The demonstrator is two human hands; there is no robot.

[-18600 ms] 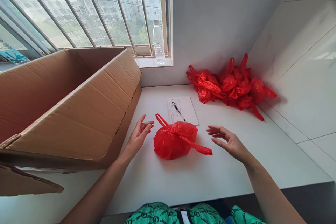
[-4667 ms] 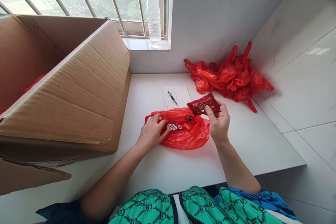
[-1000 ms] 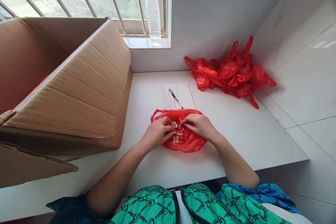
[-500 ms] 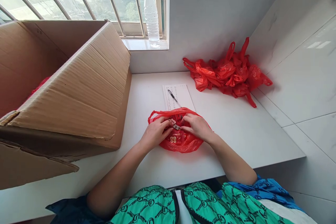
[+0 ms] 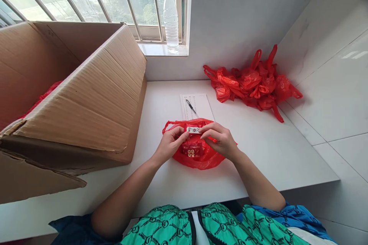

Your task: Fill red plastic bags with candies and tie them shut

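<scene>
Red plastic carrier bag (image 5: 201, 162) lies slack and open on a white bench (image 5: 267, 160) as a person's two bare hands work just over its mouth. The left hand (image 5: 169, 145) and the right hand (image 5: 220, 140) meet above the bag, their fingers (image 5: 211, 132) curled inward and pinching a small white-and-red packet (image 5: 193, 130) by its two ends, holding it level. Its print is too small to read. The work in hand is close handling of small packets at the bag's mouth. Below the pinch, inside the bag, sits a dark red packet (image 5: 191, 151) with gold 88 figures on its face, while the bag's thin handles loop loosely around the rim.

Just beyond, the bag's far edge reaches a sheet of paper (image 5: 201, 104) lined with columns of small print, a black-and-silver pen (image 5: 191, 106) lying on it. To the right, a heap of red bags (image 5: 250, 84) rests against a white tiled wall (image 5: 330, 95). On the left stands a cardboard box (image 5: 86, 111) — red plastic (image 5: 43, 97) shows inside it — and a water bottle (image 5: 171, 19) stands on the window sill (image 5: 155, 49).
</scene>
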